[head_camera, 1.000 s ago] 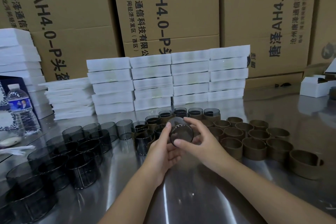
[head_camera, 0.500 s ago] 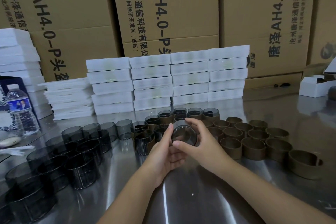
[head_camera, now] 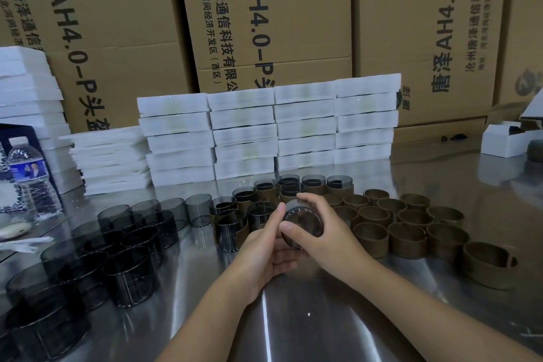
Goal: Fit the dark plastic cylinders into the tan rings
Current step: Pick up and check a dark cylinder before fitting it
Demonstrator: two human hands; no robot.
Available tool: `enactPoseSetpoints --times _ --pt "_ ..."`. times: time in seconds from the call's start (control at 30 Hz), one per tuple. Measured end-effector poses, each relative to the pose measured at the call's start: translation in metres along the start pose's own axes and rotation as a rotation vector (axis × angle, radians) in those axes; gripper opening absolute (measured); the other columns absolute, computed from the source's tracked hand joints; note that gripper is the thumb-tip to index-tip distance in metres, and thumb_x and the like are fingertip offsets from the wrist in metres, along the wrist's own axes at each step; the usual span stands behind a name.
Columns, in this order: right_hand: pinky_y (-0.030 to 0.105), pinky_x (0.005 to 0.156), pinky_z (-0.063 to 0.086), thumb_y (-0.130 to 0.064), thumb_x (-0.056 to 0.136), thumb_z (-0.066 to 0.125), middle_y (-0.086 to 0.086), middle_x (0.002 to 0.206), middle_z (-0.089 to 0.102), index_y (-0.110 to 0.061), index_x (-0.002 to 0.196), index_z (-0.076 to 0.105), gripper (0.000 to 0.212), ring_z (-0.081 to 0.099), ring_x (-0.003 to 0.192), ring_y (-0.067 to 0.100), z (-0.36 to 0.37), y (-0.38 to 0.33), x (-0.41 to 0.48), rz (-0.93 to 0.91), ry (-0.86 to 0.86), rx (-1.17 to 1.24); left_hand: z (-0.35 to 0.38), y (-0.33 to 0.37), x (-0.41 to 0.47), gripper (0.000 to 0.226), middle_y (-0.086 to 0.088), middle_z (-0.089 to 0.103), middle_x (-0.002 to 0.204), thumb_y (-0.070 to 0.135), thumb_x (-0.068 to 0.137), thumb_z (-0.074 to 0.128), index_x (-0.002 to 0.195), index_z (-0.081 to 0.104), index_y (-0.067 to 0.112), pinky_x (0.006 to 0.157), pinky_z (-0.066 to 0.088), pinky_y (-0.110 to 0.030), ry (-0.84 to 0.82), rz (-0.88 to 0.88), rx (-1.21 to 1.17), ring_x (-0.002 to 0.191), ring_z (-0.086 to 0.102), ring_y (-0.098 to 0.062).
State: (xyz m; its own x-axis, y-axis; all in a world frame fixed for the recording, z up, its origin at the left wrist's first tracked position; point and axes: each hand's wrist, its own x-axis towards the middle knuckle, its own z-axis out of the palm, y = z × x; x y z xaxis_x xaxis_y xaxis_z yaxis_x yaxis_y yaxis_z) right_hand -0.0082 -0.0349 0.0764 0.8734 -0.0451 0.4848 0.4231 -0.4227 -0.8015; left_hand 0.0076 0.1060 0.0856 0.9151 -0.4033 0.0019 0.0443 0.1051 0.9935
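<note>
Both hands hold one dark plastic cylinder [head_camera: 302,222] just above the steel table [head_camera: 293,317], its open end facing me. My left hand [head_camera: 266,247] cups it from below and the left, thumb on its rim. My right hand [head_camera: 326,232] wraps it from the right, fingers over the top; a tan ring around it is hidden if there. Several loose dark cylinders [head_camera: 129,282] stand at the left. Several empty tan rings [head_camera: 407,239] stand at the right. Behind my hands are several cylinders fitted in tan rings [head_camera: 266,189].
Stacks of white foam boxes [head_camera: 244,138] line the back of the table, before big cardboard cartons [head_camera: 264,23]. A water bottle [head_camera: 29,179] stands far left. A small white box [head_camera: 505,141] sits at the far right.
The held cylinder has sunk a little toward the table and tilted more toward me. My right fingers have closed further around it. Nothing else has moved.
</note>
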Motion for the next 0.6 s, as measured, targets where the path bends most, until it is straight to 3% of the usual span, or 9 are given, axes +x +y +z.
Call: enactPoseSetpoints --times 0.1,0.27,0.43,0.6 --pt "0.023 0.099 0.044 -0.06 0.071 0.067 -0.015 0.124 0.057 -0.039 0.129 0.045 0.065 0.053 0.113 -0.004 -0.0005 -0.0006 -0.0003 0.001 -0.002 0.001 0.0006 0.0008 -0.001 0.065 -0.009 0.073 0.079 0.068 0.065 0.057 0.094 0.078 0.015 0.059 0.052 -0.021 0.005 -0.003 0.004 0.065 0.069 -0.014" --pt "0.02 0.095 0.045 -0.082 0.056 0.052 -0.017 0.119 0.059 -0.045 0.123 0.045 0.077 0.055 0.11 -0.006 -0.0003 -0.0015 -0.0005 0.005 0.009 0.015 0.0021 0.0017 -0.002 0.071 -0.01 0.072 0.086 0.07 0.06 0.059 0.097 0.077 0.012 0.059 0.051 -0.021 0.012 -0.009 0.008 0.069 0.07 -0.016" --pt "0.022 0.095 0.046 -0.083 0.057 0.047 -0.018 0.116 0.061 -0.047 0.119 0.046 0.072 0.058 0.109 -0.002 -0.0004 -0.0011 0.0017 0.015 0.011 0.054 0.0029 0.0019 -0.0031 0.08 -0.009 0.073 0.089 0.07 0.059 0.06 0.108 0.074 0.008 0.061 0.051 -0.024 0.013 -0.009 0.016 0.074 0.068 -0.018" --pt "0.006 0.084 0.042 -0.08 0.061 0.044 -0.022 0.112 0.061 -0.044 0.121 0.049 0.07 0.056 0.105 -0.011 -0.0016 -0.0012 0.0017 0.026 0.01 0.078 0.0043 0.0017 -0.0029 0.077 -0.009 0.072 0.089 0.066 0.065 0.058 0.111 0.072 0.005 0.064 0.052 -0.026 0.02 -0.019 0.006 0.073 0.066 -0.018"
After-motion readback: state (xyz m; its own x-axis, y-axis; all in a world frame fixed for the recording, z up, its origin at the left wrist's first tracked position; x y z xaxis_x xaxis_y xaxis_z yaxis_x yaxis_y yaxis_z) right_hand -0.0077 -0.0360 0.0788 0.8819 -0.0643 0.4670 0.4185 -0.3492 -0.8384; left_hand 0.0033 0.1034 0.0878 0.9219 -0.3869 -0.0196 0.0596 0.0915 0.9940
